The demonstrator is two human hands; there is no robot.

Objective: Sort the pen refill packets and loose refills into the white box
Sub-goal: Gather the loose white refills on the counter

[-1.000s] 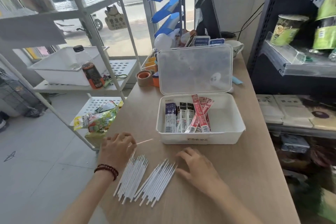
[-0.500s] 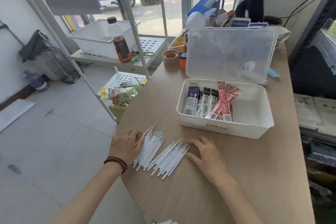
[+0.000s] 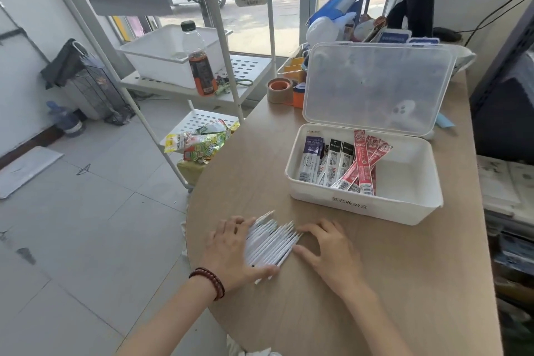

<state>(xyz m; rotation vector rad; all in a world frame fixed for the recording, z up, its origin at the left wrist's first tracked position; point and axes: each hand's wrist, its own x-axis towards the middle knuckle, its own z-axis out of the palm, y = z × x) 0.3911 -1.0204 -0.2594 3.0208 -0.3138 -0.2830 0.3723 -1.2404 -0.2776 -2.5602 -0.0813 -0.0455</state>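
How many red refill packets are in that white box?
3 clearly visible: the red packets lie fanned in the middle of the white box, right of the black and purple ones. A fourth may hide beneath.

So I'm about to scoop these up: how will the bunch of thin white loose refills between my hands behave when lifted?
The thin white loose refills look like slim round tubes, so they will probably roll and fan apart. Nothing bundles them; only the left hand and right hand flank them, so some may slip out. They are likely very light on the smooth wooden table.
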